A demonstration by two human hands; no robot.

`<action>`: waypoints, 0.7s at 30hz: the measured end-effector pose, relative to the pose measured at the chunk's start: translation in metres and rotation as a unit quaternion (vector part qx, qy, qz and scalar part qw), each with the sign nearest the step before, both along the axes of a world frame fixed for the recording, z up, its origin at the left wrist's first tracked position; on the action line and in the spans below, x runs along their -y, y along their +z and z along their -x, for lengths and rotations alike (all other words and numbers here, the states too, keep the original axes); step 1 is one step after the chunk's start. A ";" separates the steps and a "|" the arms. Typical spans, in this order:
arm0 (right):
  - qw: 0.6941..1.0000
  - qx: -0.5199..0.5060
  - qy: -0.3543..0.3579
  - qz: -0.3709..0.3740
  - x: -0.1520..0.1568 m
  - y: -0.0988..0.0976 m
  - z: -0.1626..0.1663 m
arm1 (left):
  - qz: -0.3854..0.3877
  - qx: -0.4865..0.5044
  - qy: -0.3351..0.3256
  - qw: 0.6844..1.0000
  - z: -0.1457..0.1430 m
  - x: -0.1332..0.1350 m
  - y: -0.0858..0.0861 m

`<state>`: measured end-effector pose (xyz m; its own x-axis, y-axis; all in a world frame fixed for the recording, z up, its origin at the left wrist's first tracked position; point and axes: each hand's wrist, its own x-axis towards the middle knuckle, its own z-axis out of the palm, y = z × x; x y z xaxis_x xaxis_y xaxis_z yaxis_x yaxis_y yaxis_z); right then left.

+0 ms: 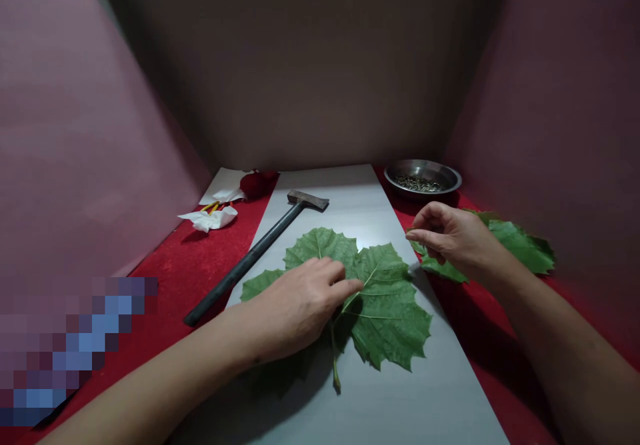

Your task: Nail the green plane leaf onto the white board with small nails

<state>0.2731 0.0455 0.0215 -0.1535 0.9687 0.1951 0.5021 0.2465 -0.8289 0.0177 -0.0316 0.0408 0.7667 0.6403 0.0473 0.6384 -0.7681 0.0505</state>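
Observation:
A large green lobed leaf lies on the white board, its stem pointing toward me. My left hand rests over the leaf's middle with fingers bent and gripping it near the top of the stem; the fingertips are partly hidden. To the right, my right hand is raised off the board's edge, thumb and forefinger closed in a pinch. Whatever sits between those fingertips is too small to name. More green leaves lie behind and below my right hand. A dark-handled hammer lies slantwise left of the leaf.
The white board runs down the middle of a red cloth. A metal bowl of small metal pieces stands at the back right. Crumpled white paper, yellow sticks and a dark red round object sit back left. Walls close the sides.

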 end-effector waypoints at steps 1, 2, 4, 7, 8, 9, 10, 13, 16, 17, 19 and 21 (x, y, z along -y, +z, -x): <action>1.000 -0.012 -0.001 0.011 0.001 0.001 0.001 | 0.004 0.014 0.001 1.000 -0.004 -0.002 0.000; 0.999 -0.025 0.001 0.021 0.002 0.002 0.002 | 0.009 0.028 0.002 1.000 -0.009 -0.005 0.000; 0.998 -0.054 0.012 0.035 0.004 0.004 0.003 | 0.024 0.045 0.007 0.999 -0.019 -0.008 -0.002; 0.996 -0.078 0.022 0.044 0.004 0.005 0.003 | 0.053 0.030 0.015 0.998 -0.031 -0.011 -0.008; 0.996 -0.079 0.023 0.044 0.004 0.005 0.003 | 0.063 0.021 0.015 0.998 -0.034 -0.012 -0.011; 0.996 -0.077 0.025 0.042 0.003 0.005 0.002 | 0.074 0.012 0.013 0.997 -0.036 -0.013 -0.014; 0.996 -0.073 0.028 0.039 0.002 0.004 0.002 | 0.082 0.005 0.010 0.997 -0.038 -0.013 -0.017; 0.998 -0.052 0.034 0.026 -0.002 0.001 -0.001 | 0.104 -0.010 -0.001 0.995 -0.039 -0.014 -0.026; 0.998 -0.042 0.037 0.014 -0.006 -0.003 -0.002 | 0.109 -0.019 -0.008 0.994 -0.038 -0.014 -0.030; 0.998 -0.042 0.037 0.009 -0.007 -0.004 -0.003 | 0.109 -0.021 -0.008 0.994 -0.038 -0.014 -0.031; 0.999 -0.037 0.034 0.001 -0.009 -0.007 -0.004 | 0.111 -0.023 -0.009 0.994 -0.038 -0.014 -0.031; 0.999 -0.019 0.027 -0.005 -0.010 -0.009 -0.004 | 0.111 -0.025 -0.010 0.993 -0.038 -0.014 -0.031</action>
